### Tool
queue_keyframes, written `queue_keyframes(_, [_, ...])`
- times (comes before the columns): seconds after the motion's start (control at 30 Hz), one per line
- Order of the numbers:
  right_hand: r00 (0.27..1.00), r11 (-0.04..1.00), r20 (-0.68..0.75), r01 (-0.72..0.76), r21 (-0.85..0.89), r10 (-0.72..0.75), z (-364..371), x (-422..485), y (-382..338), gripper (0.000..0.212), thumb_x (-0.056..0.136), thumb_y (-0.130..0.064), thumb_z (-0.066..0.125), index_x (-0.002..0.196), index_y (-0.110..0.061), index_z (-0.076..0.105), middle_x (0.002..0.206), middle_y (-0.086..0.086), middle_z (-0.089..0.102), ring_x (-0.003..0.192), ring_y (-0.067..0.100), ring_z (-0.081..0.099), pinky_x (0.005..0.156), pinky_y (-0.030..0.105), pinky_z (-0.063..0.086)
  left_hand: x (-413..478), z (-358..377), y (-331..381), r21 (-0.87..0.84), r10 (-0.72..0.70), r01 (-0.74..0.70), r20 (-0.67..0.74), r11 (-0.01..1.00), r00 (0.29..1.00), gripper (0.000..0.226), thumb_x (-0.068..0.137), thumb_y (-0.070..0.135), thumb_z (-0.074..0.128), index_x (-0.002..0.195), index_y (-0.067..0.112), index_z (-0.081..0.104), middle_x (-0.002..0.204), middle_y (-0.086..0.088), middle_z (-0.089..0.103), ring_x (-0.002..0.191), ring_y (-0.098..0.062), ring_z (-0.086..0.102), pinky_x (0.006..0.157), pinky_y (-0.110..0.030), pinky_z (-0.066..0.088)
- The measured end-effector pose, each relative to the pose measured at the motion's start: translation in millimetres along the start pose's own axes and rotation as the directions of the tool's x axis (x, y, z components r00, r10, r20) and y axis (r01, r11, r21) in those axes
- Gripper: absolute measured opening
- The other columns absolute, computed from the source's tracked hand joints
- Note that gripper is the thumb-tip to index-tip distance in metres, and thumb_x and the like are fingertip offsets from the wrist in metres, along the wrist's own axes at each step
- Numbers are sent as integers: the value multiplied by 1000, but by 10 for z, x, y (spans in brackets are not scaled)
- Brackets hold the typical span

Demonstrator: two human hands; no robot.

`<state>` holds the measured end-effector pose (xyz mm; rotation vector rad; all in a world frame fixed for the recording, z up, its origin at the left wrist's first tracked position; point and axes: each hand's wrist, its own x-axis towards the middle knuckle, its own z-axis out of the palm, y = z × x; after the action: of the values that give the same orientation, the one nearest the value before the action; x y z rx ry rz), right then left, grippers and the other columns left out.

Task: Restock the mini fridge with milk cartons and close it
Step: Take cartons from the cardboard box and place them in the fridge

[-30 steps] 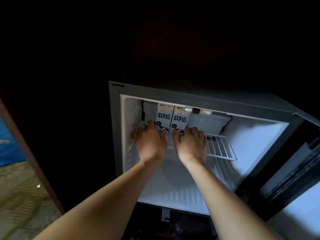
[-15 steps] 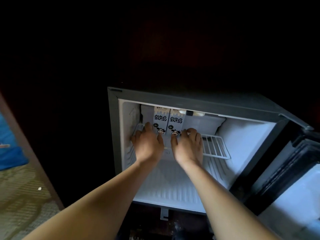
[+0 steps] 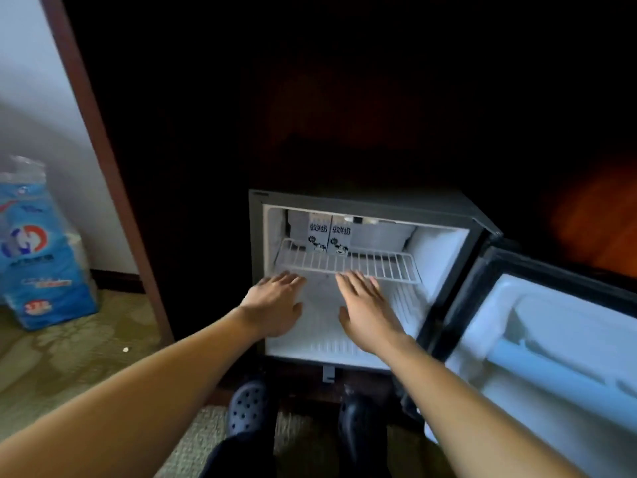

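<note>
Two white milk cartons, the left one (image 3: 317, 235) and the right one (image 3: 340, 238), stand upright side by side at the back left of the wire shelf (image 3: 379, 265) inside the open mini fridge (image 3: 256, 236). My left hand (image 3: 275, 303) and my right hand (image 3: 367, 310) hover in front of the fridge opening, below the shelf's front edge. Both are empty with fingers spread, apart from the cartons. The fridge door (image 3: 551, 343) is swung wide open to the right.
The fridge sits in a dark wooden cabinet. A blue and white plastic-wrapped pack (image 3: 36, 257) stands on the carpet at the left by the wall. My two dark clogs (image 3: 248, 408) are on the floor just before the fridge.
Both hands let go of the two cartons and drew back out of the fridge, off the shelf. The camera pulled back, showing the floor, my shoes and the door.
</note>
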<state>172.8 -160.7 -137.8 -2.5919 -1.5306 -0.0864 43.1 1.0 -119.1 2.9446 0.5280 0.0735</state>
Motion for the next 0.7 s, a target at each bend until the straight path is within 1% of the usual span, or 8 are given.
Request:
queue_keyframes(0.1, [993,994,-34,112,13,-111,-290,-244,-321,66,101,-18,39,159,-12,10,167,7,1,154,21,-4,121,33,-12,-457,-241,-17,109,41,-37,-31,993,999,61,102,40,42,157,23,22,163,4,23,151,-15,14,120,-34,17])
queue_keyframes(0.17, [988,988,-22,154,15,-153,-457,-393,-536,65,102,-21,39,160,-13,11,168,7,-1,154,20,-6,122,34,-12,-797,-377,-53,110,26,-20,-50,994,998,61,102,43,40,158,26,21,164,6,22,152,-13,12,121,-33,14])
queue_keyframes(0.23, [983,983,-17,182,9,-182,-590,-513,-758,62,103,-24,38,159,-13,13,168,7,1,154,20,-4,123,36,-9,-1156,-490,-127,113,4,4,-70,994,998,60,101,44,41,157,27,25,162,6,26,152,-14,15,121,-34,15])
queue_keyframes(0.3, [976,976,-9,218,15,-218,-753,-576,-1021,59,105,-26,35,159,-14,15,168,6,4,154,20,-1,124,38,-6,-1512,-636,-239,114,-31,40,-84,993,996,59,100,44,44,155,26,31,160,5,32,150,-16,21,120,-35,20])
queue_keyframes(0.37, [959,958,-24,285,45,-284,-895,-626,-1323,56,106,-24,36,159,-13,18,167,6,8,154,20,3,125,37,-3,-1840,-780,-365,73,-80,88,-112,993,990,56,99,43,47,152,26,36,156,3,39,147,-16,29,117,-34,27])
queue_keyframes(0.43, [937,933,-51,349,85,-346,-1010,-673,-1656,55,106,-23,38,158,-14,22,167,4,11,154,19,5,125,36,0,-2136,-890,-486,41,-131,140,-159,989,979,55,99,42,48,150,26,39,154,4,42,145,-15,32,115,-34,29])
queue_keyframes(0.6, [883,870,-92,470,152,-461,-1089,-798,-2530,54,105,-25,40,157,-15,27,166,3,17,153,18,9,125,34,3,-2872,-977,-737,57,-248,264,-208,963,946,56,100,44,46,153,28,35,158,7,35,150,-14,23,122,-37,20])
queue_keyframes(0.7, [858,846,-61,513,145,-509,-962,-858,-2982,56,104,-27,42,156,-14,29,165,5,21,153,20,11,125,37,4,-3291,-939,-864,52,-306,327,-237,944,922,55,101,49,43,152,28,36,157,7,37,149,-14,26,121,-38,21])
